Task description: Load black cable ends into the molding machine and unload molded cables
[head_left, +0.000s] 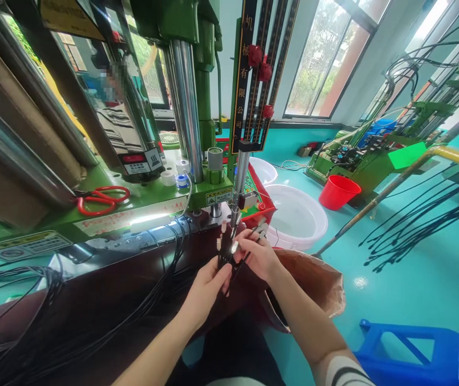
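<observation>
My left hand (207, 289) grips a bunch of thin black cables (223, 257) with pale connector tips (223, 228) that point upward. My right hand (257, 254) pinches the same bunch just to the right, near a small metal end. Both hands meet in front of the green machine (197, 96), below its steel columns. The cables trail down and left over the dark bench edge (133, 268).
Red scissors (103, 199) lie on the machine's green base. White plastic basins (297, 217) and a red bucket (338, 191) stand on the teal floor. A brown paper sack (313, 279) sits at my right. A blue stool (418, 351) and hanging black cables (426, 220) are farther right.
</observation>
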Tool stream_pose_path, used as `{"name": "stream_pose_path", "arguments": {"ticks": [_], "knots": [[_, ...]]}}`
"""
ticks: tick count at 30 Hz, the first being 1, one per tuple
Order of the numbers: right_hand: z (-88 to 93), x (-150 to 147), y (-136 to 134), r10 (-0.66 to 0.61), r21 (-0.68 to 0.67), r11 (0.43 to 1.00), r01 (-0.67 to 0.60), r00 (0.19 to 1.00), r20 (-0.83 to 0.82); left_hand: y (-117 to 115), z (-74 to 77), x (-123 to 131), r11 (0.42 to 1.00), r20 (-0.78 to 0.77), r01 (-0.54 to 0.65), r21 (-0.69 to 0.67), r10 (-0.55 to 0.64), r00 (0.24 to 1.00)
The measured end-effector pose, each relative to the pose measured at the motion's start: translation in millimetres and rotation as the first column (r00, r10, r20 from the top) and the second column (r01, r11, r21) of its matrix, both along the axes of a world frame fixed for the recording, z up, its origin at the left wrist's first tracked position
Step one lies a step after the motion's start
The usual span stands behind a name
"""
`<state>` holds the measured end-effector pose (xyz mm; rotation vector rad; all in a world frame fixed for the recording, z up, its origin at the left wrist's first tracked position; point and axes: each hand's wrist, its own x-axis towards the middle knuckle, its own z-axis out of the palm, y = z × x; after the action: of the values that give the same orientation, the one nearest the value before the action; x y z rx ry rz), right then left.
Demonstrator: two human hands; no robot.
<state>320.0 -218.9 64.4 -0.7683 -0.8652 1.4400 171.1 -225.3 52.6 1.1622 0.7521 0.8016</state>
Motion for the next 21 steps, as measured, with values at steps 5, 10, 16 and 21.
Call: {"name": "stream_pose_path", "arguments": {"ticks": [5,10,16,21], "knots": [[3.7,0,4,-0.005,0.017,1.000,0.006,0.999,-0.050,4,1.8,3,0.994,0.007,-0.108,0.009,0.108,0.994],[-18.6,22,13,-0.180,0.025,0.984,0.178,0.966,0.184,26,21.9,-8,0.945,0.196,-0.312,-0.102,0.326,0.925],[-54.3,60,28,-0.227,-0.134,0.940,0.314,0.869,0.439,41,65.5,-53,0.959,0.435,-0.230,-0.166,0.281,0.856],[-29.1,79,33,-0.562,0.209,0.765,0.609,0.473,0.678,13,62.0,-57,0.913,0.367,0.246,-0.326,-0.117,0.923]]}}
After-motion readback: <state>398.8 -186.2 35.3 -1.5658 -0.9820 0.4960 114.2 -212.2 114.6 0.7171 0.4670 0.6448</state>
